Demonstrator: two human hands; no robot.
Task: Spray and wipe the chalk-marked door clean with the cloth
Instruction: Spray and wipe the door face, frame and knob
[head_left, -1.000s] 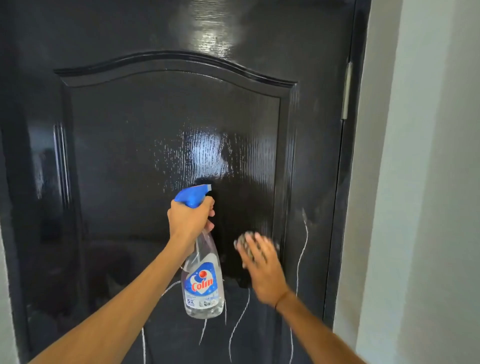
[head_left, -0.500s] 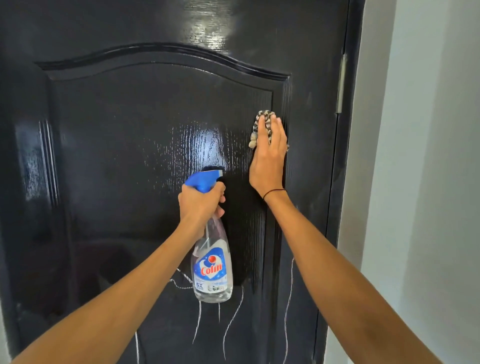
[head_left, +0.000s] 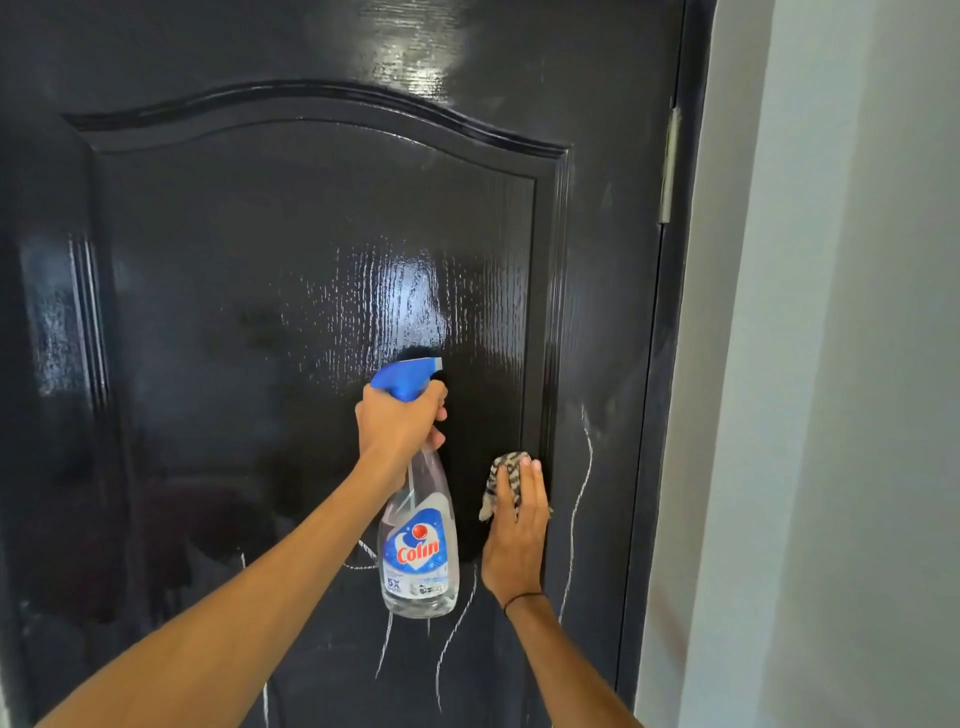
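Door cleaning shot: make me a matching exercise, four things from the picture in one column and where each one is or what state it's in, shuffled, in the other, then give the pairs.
Column one:
1. spray bottle
2. cloth
3. chalk lines
4. hinge

Column two:
A. pressed flat against the door under the right hand
B. on the door's right edge, high up
C. gripped at the neck by the left hand, hanging upright
D. wavy white marks on the door's lower part

Pairs: 1-C, 2-A, 3-D, 4-B
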